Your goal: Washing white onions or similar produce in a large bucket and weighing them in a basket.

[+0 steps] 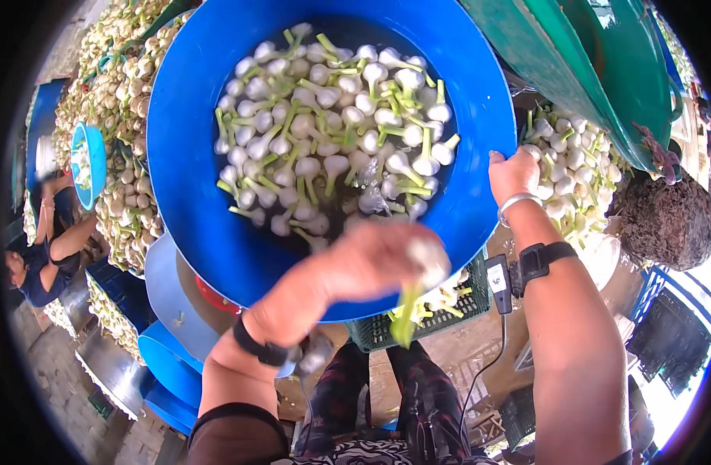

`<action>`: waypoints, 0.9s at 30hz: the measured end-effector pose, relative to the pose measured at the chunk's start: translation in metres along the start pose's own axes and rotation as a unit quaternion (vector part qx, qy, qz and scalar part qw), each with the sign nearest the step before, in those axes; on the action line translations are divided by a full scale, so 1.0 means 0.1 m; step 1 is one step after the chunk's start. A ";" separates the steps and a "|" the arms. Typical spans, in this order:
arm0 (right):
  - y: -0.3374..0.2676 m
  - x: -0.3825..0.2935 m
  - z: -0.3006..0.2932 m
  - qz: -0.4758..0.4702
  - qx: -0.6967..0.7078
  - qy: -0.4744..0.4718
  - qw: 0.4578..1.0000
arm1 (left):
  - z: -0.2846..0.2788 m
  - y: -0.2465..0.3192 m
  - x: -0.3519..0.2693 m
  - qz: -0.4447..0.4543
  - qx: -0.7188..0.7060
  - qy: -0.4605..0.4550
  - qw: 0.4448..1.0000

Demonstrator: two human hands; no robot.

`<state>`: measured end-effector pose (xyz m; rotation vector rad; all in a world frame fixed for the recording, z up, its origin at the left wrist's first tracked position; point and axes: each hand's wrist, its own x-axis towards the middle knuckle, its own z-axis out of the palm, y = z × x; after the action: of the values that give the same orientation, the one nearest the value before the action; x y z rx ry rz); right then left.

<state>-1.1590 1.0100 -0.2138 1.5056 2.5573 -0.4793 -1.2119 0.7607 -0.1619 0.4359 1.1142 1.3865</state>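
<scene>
A large round blue plastic tub [187,192] holds water with many white garlic bulbs [303,125] with short green stems afloat in it. My left hand [381,256], blurred, is above the tub's near rim and grips a garlic bulb [428,261] whose green stem hangs down. At the tub's right rim is my right hand [513,174], its fingers closed on the edge. The water ripples near the middle right of the floating bulbs. Below the near rim, a dark green plastic crate [477,302] holds more garlic, partly hidden by the tub.
Heaped garlic [126,197] lies at the left, with a small light-blue basin [97,168]. Another person's arm [47,209] shows at the far left. Green tubs [570,75] lean at the upper right, above a garlic pile [576,168]. Blue basins [169,360] stand lower left; a cable [489,363] hangs by my right wrist.
</scene>
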 end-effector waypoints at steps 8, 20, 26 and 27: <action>-0.05 -0.07 -0.13 -0.006 -0.002 0.006 1.000 | 0.17 -0.01 0.53 0.087 0.328 0.160 0.927; -0.08 -0.11 -0.16 -0.010 0.062 -0.007 0.998 | -0.70 -0.96 2.47 -0.142 0.233 0.377 0.885; -0.01 -0.07 -0.11 -0.017 0.052 0.013 0.998 | -0.53 -0.99 1.90 -0.146 0.280 0.200 0.927; 0.05 -0.02 -0.14 -0.021 0.055 0.020 0.998 | -0.42 -0.95 1.72 -0.142 0.226 0.216 0.939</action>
<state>-1.1527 1.0152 -0.2014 1.5136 2.6372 -0.6111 -1.2262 0.8832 -0.3207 0.2809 1.7989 0.9838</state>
